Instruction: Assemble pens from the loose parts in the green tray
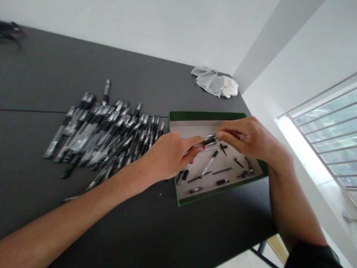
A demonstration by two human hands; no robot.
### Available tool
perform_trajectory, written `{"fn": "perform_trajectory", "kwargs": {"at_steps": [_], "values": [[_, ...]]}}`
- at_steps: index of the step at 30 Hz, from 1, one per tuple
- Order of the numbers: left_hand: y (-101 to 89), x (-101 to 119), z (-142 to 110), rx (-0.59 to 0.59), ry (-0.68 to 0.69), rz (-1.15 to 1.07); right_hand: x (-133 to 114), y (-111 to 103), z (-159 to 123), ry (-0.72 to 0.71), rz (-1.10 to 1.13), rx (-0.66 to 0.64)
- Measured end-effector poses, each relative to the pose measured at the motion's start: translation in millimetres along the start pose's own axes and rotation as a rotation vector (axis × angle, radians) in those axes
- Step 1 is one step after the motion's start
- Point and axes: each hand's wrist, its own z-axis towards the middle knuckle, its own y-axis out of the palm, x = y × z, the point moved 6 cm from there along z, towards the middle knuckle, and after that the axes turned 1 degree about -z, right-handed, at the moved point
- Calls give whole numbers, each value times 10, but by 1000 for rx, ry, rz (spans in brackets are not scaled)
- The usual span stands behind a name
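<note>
Over the green box (pixel 220 199), my left hand (pixel 174 154) is closed around a pen, whose black grip (pixel 209 141) sticks out past the fingertips. My right hand (pixel 245 136) pinches the other end of the same pen; the small part between its fingertips is hard to make out. Inside the box, below both hands, lie pen parts: a clear barrel (pixel 209 163), thin refills (pixel 222 171), a black cap (pixel 222 182) and another cap (pixel 196 190). To the left of my left hand, a large pile of capped pens (pixel 108 130) spreads over the dark table.
White and grey cloth gloves (pixel 213 82) lie at the back right of the table (pixel 156 85), near the wall. A dark, blurred object (pixel 9 31) sits at the far left back. A barred window (pixel 331 134) is on the right.
</note>
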Motion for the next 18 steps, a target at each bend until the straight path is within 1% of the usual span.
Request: {"fn": "perform_trajectory", "kwargs": {"at_steps": [4, 10, 12, 15, 18], "values": [[2, 2, 9, -3, 7, 10, 3, 56, 18, 21, 10, -32], [18, -11, 10, -18, -5, 23, -22, 35, 24, -31, 30, 34], [22, -9, 10, -24, -4, 21, -6, 38, 24, -22, 16, 38], [21, -4, 11, -26, 4, 16, 16, 59, 26, 2, -18, 18], [11, -4, 11, -20, 5, 17, 4, 65, 21, 1, -5, -10]]}}
